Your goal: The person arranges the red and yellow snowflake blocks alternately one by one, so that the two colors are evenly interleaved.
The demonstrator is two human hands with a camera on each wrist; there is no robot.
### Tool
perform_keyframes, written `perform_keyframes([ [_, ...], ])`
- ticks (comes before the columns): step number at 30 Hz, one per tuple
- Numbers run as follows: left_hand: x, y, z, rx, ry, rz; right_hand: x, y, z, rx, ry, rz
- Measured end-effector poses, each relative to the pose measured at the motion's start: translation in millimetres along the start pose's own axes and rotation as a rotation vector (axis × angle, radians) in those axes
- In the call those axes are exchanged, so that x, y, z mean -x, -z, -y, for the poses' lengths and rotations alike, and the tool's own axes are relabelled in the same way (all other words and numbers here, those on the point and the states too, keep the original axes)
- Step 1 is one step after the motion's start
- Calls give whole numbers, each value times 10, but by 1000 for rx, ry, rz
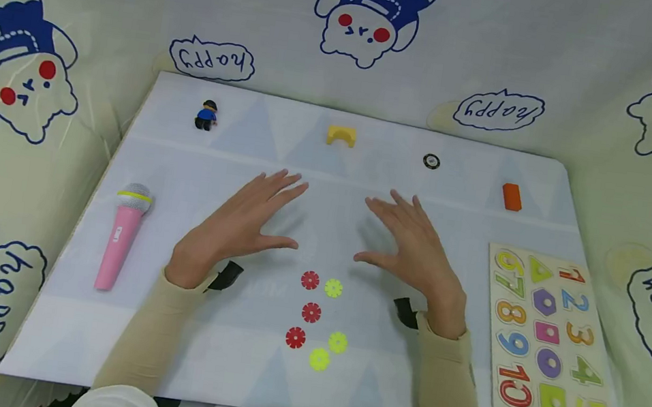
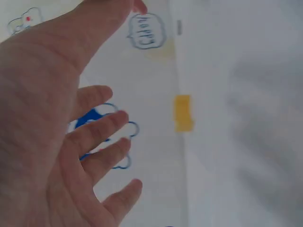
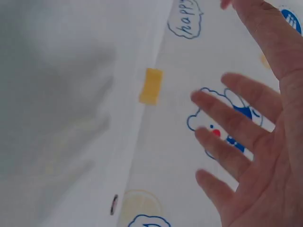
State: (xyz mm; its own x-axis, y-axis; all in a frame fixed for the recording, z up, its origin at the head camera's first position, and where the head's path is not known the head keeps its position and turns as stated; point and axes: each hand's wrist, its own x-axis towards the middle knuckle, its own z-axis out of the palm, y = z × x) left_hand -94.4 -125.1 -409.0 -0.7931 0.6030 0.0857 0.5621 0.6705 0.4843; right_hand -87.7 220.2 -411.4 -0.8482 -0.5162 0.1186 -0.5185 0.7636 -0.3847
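Left hand (image 1: 240,216) and right hand (image 1: 419,250): fingers spread wide, holding nothing. Three red discs (image 1: 311,312) and three yellow-green discs (image 1: 338,342) lie between the hands and the worktop's (image 1: 219,354) near edge. Judgement: such flat pieces suit a light fingertip pinch at the rim.

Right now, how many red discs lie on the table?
3: top red disc, left of a yellow disc; middle red disc, just below; lowest red disc, left of the lower yellow pair. None appears hidden.
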Motion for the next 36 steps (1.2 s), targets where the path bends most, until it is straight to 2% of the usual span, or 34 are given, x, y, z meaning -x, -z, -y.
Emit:
perform_keyframes([
  [3, 133, -104, 36, 5, -28, 24, 119, -71, 45, 2, 42, 30],
  [6, 204, -231, 14, 13, -70, 52, 203, -156, 92, 2, 71, 71],
  [12, 161, -481, -123, -48, -164, 119, 245, -322, 208, 46, 122, 168],
  [17, 149, -625, -167, -63, -194, 142, 261, -417, 278, 82, 165, 208],
  [22, 150, -666, -178, -53, -226, 120, 256, -470, 284, 85, 212, 200],
  [29, 128, -652, -227, -40, -254, 138, 230, -501, 301, 81, 293, 164],
  [36, 110, -685, -225, -45, -266, 131, 211, -523, 318, 126, 346, 155],
])
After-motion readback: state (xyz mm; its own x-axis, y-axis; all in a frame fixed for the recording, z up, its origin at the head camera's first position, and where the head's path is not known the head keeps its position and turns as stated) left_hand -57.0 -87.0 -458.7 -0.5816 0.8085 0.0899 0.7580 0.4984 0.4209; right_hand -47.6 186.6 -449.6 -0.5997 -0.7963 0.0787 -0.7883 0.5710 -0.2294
